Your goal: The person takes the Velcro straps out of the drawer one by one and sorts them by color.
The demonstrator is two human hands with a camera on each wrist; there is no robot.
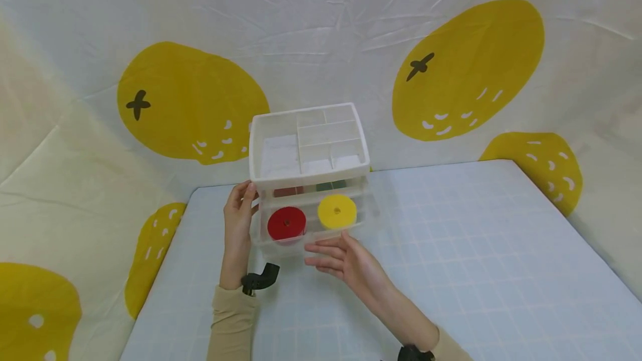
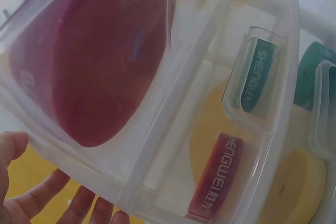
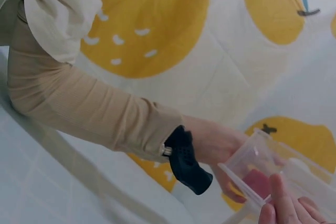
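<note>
Spreading across the lower frame is a pale blue checked table (image 1: 476, 272); at centre sits a white plastic drawer unit (image 1: 312, 176), its clear drawer (image 1: 278, 249) jutting downward. Left of centre, the left hand (image 1: 238, 210) rests loosely against the unit's side. Just below centre, the right hand (image 1: 346, 258) extends unclenched fingers beside the drawer front, holding nothing. Inside lie a red disc (image 1: 280, 223) and, rightward, a yellow disc (image 1: 337, 219).

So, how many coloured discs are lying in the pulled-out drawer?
2: a red disc on the left and a yellow disc on the right, seen from above. Others could be hidden toward the back of the drawer.
</note>
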